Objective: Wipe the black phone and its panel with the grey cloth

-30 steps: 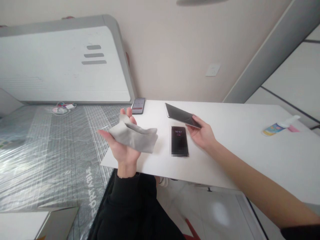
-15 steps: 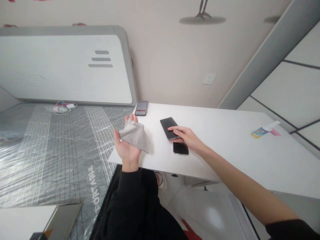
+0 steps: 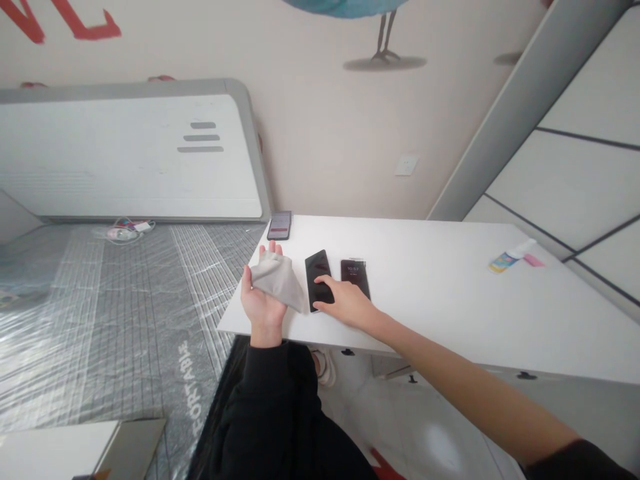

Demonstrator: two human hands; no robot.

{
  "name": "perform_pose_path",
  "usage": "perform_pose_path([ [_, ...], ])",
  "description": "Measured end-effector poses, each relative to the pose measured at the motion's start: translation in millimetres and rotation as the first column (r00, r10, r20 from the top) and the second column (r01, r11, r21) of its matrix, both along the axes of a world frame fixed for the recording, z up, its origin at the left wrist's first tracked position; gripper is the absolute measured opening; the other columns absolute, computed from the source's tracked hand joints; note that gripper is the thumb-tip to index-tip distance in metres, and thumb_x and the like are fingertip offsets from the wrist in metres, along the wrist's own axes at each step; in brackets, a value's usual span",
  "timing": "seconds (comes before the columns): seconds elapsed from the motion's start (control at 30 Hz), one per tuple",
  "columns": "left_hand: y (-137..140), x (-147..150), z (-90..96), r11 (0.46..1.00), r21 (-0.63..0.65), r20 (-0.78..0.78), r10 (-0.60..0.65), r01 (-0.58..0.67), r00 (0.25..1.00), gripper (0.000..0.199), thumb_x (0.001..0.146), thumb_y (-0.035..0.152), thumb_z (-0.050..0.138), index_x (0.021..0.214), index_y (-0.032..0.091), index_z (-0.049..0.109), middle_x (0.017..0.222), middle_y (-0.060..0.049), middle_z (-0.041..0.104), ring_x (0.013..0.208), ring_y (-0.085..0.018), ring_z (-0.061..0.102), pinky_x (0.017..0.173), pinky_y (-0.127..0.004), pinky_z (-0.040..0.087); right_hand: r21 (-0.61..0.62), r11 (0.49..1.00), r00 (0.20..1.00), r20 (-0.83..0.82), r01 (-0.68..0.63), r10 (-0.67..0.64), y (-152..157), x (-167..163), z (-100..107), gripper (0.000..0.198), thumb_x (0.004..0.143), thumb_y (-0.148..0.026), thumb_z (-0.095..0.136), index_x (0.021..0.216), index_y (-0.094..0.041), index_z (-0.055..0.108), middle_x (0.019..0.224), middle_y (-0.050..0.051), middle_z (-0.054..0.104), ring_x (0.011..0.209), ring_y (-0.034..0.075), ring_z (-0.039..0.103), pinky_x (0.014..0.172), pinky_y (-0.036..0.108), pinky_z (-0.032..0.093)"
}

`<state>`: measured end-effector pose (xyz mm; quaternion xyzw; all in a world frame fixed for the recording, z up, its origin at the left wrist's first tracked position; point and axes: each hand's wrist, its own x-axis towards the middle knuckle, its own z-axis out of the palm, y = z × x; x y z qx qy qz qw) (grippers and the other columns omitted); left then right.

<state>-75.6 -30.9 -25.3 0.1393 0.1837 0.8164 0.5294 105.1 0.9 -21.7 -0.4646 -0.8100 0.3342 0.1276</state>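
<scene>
My left hand [image 3: 263,313] is palm up at the table's left end, and a folded light grey cloth [image 3: 280,277] rests across its palm and fingers, the thumb at the cloth's edge. My right hand [image 3: 347,300] grips a black smartphone [image 3: 319,263] by its right side and lower end, fingers over the dark screen. That phone is just right of the cloth; I cannot tell whether it touches the table. Partly behind the right hand, a second phone [image 3: 354,269] lies with its screen lit. A third phone [image 3: 279,226] lies at the table's far left corner.
The white table [image 3: 430,287] runs along the wall. A spray bottle [image 3: 510,257] with a pink part lies toward its right end. A plastic-wrapped mattress [image 3: 125,320] is on the left, with a coiled cable [image 3: 131,230] near its headboard [image 3: 125,160]. A wall socket [image 3: 407,165] is above the table.
My right hand has moved the black phone left, toward the cloth, and turned it more upright. The second phone is more exposed and its screen has lit up. My left hand still holds the cloth.
</scene>
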Motion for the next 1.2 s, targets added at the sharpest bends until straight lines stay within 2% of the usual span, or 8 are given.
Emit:
perform_pose_path([
  [0.13,-0.1,-0.2,0.6,1.000,-0.012,0.014,-0.021,0.021,1.000,0.041,0.108,0.039,0.040,0.133,0.017,0.064,0.152,-0.014,0.064,0.149,-0.020,0.052,0.119,-0.033,0.046,0.100,0.994,0.981,0.191,-0.040,0.021,-7.2,-2.9,9.7,0.071,0.096,-0.044,0.071,0.157,-0.016,0.051,0.121,0.026,0.078,0.115,0.048,0.073,0.093,0.053,0.054],
  [0.33,1.7,-0.9,-2.8,1.000,-0.002,-0.021,-0.024,0.024,1.000,0.040,0.106,0.041,0.045,0.135,0.020,0.064,0.154,-0.012,0.062,0.151,-0.021,0.049,0.120,-0.034,0.045,0.215,0.967,0.873,0.487,-0.135,0.014,-21.1,-15.2,9.9,0.073,0.107,-0.052,0.047,0.165,-0.010,0.035,0.110,0.028,0.080,0.103,0.042,0.078,0.080,0.046,0.057],
  [0.57,0.7,2.5,2.8,0.999,-0.018,-0.081,-0.028,0.027,0.996,0.041,0.106,0.046,0.045,0.131,0.022,0.067,0.160,-0.009,0.057,0.156,-0.021,0.043,0.121,-0.034,0.045,0.256,0.951,0.877,0.479,-0.175,0.033,-12.7,-11.5,17.2,0.055,0.107,-0.037,0.052,0.151,-0.006,0.056,0.103,0.027,0.081,0.094,0.038,0.079,0.078,0.044,0.054],
  [0.63,-1.1,7.1,7.5,0.999,-0.016,-0.118,-0.041,0.039,0.992,0.043,0.106,0.049,0.046,0.132,0.023,0.068,0.161,-0.008,0.056,0.156,-0.023,0.042,0.121,-0.035,0.044,0.306,0.939,0.914,0.404,-0.156,0.020,-7.5,-2.6,29.5,0.040,0.109,-0.036,0.048,0.131,-0.013,0.072,0.108,0.021,0.081,0.096,0.034,0.078,0.079,0.041,0.053],
  [0.73,-3.8,17.7,13.8,0.997,0.007,-0.175,-0.079,0.082,0.981,0.048,0.105,0.058,0.045,0.133,0.026,0.069,0.160,-0.007,0.057,0.156,-0.026,0.042,0.122,-0.041,0.044,0.414,0.909,0.999,0.018,-0.042,0.038,-3.8,6.6,43.2,0.031,0.108,-0.037,0.049,0.107,-0.019,0.075,0.106,0.010,0.079,0.089,0.023,0.075,0.078,0.034,0.051],
  [0.83,-6.1,30.0,17.1,0.989,0.042,-0.210,-0.130,0.142,0.969,0.053,0.104,0.064,0.042,0.136,0.030,0.068,0.161,-0.005,0.056,0.157,-0.029,0.040,0.121,-0.047,0.045,0.428,0.902,0.937,-0.334,0.056,0.100,-5.7,3.8,42.0,0.017,0.100,-0.037,0.064,0.103,-0.022,0.072,0.104,0.006,0.077,0.089,0.020,0.071,0.079,0.030,0.051],
  [1.07,-6.9,47.9,14.5,0.980,0.002,-0.234,-0.195,0.201,0.953,0.056,0.101,0.067,0.046,0.147,0.037,0.059,0.168,-0.001,0.047,0.159,-0.032,0.036,0.121,-0.053,0.044,0.192,0.957,0.835,-0.544,0.216,-0.079,-2.2,-8.9,21.7,0.013,0.089,-0.030,0.071,0.100,-0.022,0.072,0.097,0.005,0.079,0.083,0.020,0.069,0.071,0.031,0.050],
  [1.2,-5.2,54.6,13.7,0.969,-0.038,-0.197,-0.247,0.244,0.949,0.057,0.105,0.064,0.037,0.149,0.035,0.058,0.166,-0.002,0.050,0.156,-0.030,0.042,0.122,-0.050,0.043,0.223,0.948,0.837,-0.542,0.229,-0.075,3.6,-4.0,16.5,0.009,0.088,-0.029,0.075,0.094,-0.022,0.073,0.088,0.003,0.075,0.074,0.018,0.063,0.071,0.031,0.047],
])
